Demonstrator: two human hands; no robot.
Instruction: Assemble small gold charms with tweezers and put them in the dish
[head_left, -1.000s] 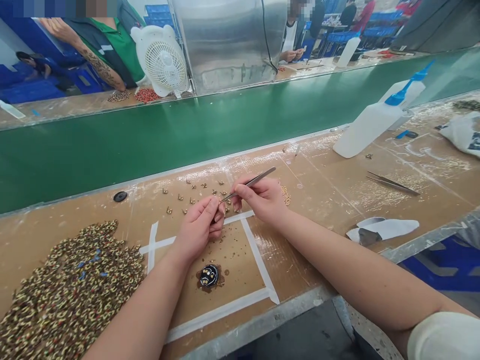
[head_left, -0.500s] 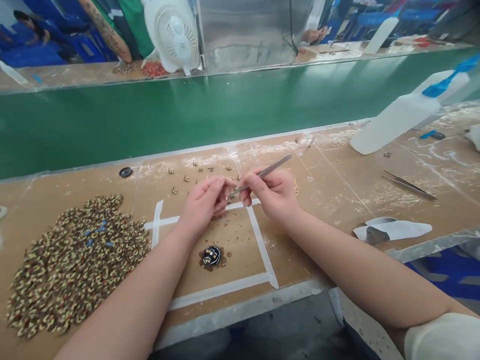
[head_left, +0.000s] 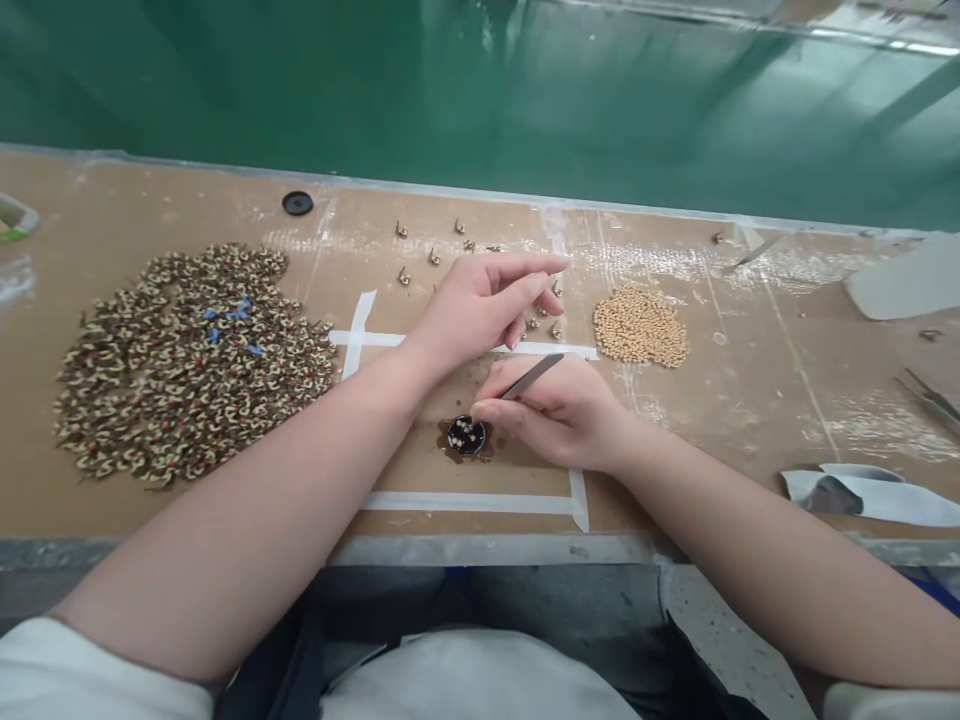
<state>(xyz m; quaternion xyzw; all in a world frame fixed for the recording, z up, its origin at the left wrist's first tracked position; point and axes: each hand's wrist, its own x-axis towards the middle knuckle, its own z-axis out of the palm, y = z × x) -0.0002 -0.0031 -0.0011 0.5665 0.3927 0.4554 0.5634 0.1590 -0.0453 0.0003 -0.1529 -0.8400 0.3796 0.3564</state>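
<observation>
The right hand point(head_left: 559, 415) is closed around a pair of slim silver metal tweezers point(head_left: 531, 376), gripped between thumb and fingers, with the tips directed down at a small round black component point(head_left: 466, 435). The tweezer tips are hidden behind the thumb, so contact with the component cannot be confirmed. The component is seated on the brown work surface point(head_left: 675, 420), inside a rectangle marked out in white tape point(head_left: 465, 502), just beside the right thumb.

The left hand point(head_left: 480, 305) is held above the far edge of the taped rectangle, with the index finger extended and the remaining fingers loosely curled. Whether anything is held in it cannot be determined.

Small loose brass parts point(head_left: 431, 257) are scattered beyond the left hand. A mound of tiny beige beads point(head_left: 639, 325) is located right of the left hand. A large heap of mixed brown, cream and red pieces point(head_left: 187, 355) is spread at the left. A black disc point(head_left: 298, 203) lies near the green conveyor belt point(head_left: 480, 90)
</observation>
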